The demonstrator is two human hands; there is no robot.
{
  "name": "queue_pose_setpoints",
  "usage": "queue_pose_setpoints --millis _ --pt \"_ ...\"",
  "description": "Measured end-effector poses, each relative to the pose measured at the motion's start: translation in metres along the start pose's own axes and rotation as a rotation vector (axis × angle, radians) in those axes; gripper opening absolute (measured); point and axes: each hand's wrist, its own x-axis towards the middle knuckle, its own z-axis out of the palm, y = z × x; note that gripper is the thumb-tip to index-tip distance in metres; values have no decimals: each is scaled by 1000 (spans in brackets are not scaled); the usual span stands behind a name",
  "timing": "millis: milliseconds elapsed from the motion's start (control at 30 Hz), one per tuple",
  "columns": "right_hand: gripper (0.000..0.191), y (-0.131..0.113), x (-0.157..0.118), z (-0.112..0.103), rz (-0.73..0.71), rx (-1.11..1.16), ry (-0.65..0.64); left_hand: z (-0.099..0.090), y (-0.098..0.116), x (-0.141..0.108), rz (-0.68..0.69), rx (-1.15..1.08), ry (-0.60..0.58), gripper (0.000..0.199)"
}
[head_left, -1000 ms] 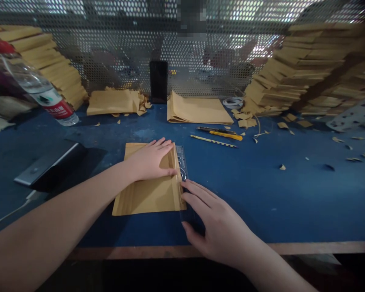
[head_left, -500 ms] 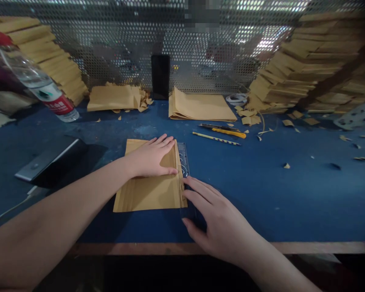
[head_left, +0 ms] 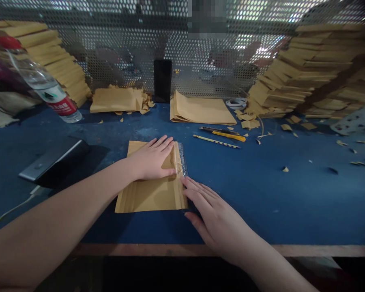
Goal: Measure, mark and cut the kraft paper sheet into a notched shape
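A brown paper envelope (head_left: 152,194) lies flat on the blue table, with fold lines near its left and right sides. My left hand (head_left: 153,160) rests palm down on its upper part, fingers stretched out. A clear plastic ruler (head_left: 182,160) with printed markings lies along the envelope's right edge, partly over the paper. My right hand (head_left: 211,211) grips the ruler's near part from the right, fingertips on its side and thumb towards its lower end. That hand hides some of the ruler.
Behind are folded brown paper sheets (head_left: 203,110), a black phone (head_left: 162,81), a pencil (head_left: 215,141) and a yellow cutter (head_left: 229,136). A water bottle (head_left: 53,95) and a dark device (head_left: 56,162) stand left. Paper stacks (head_left: 295,73) rise at the sides; scraps lie right.
The ruler has shifted left, further over the envelope's right edge, with my right hand following it. My left hand has stayed flat on the paper. The view has tilted slightly.
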Motion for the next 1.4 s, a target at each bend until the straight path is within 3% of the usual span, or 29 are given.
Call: queue_pose_setpoints --millis 300,600,800,1033,1400 --pt "44 4 7 -2 2 1 -91 5 -7 1 -12 -13 40 93" --pt "41 6 11 -2 33 -8 -138 -3 -8 -2 -12 -10 -25 102" --pt "42 1 15 0 15 -35 -150 -9 -5 -3 91 13 -79 78" --pt "38 -1 19 1 18 -53 -144 -5 2 -3 143 -6 -16 62" --pt "38 -2 17 -2 48 -38 -133 -4 2 -1 122 -15 2 61"
